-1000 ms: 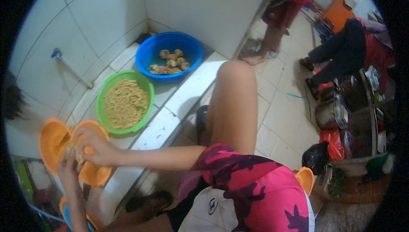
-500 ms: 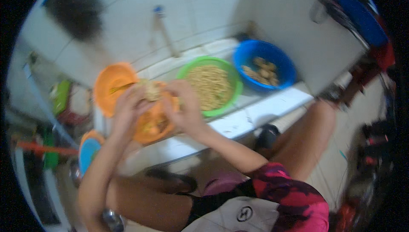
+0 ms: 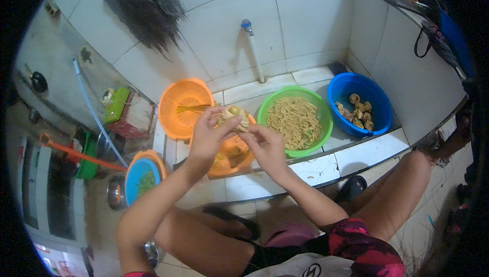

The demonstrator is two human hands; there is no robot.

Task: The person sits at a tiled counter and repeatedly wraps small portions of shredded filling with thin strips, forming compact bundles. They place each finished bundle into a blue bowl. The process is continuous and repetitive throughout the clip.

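Between my hands is a noodle-wrapped bundle (image 3: 237, 120) with a round, pale yellow-green piece showing at its top. My left hand (image 3: 208, 135) grips it from the left, fingers curled round. My right hand (image 3: 268, 149) pinches at the bundle's lower right side. Below them, an orange basin (image 3: 218, 169) holds yellowish and brown pieces, partly hidden by my hands. To the right, a green basin (image 3: 326, 135) is filled with noodles (image 3: 295, 120). Farther right, a blue basin (image 3: 385, 124) contains several similar bundles (image 3: 359, 114).
An orange colander (image 3: 170, 127) with thin sticks (image 3: 193, 108) stands behind my left hand. At left, a light-blue bowl (image 3: 131, 183) holds green pieces. The basins rest on a tiled ledge (image 3: 310, 172), with a pipe tap (image 3: 254, 53) behind.
The view has shifted, so the scene sits farther right and looks sharper. The bundle stays in my hands, and my right hand's fingers have closed in on its lower right side.
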